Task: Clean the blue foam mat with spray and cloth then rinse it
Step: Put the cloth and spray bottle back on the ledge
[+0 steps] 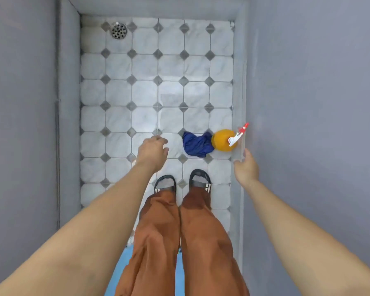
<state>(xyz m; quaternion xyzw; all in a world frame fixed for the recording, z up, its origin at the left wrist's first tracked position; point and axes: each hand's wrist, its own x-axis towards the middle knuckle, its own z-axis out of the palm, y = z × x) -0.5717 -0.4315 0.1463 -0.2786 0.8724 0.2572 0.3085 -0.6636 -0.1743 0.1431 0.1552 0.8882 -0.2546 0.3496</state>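
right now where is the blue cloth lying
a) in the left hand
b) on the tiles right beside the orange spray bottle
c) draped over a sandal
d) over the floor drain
b: the crumpled blue cloth lies on the tiled floor against the orange spray bottle, and both hands are empty.

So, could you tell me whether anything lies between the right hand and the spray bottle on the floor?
Nothing visible does. The right hand hangs empty beside the wall, nearer the person than the orange spray bottle, with only bare tiled floor and the wall's low edge between them. The blue cloth lies against the bottle's left side, off that path.
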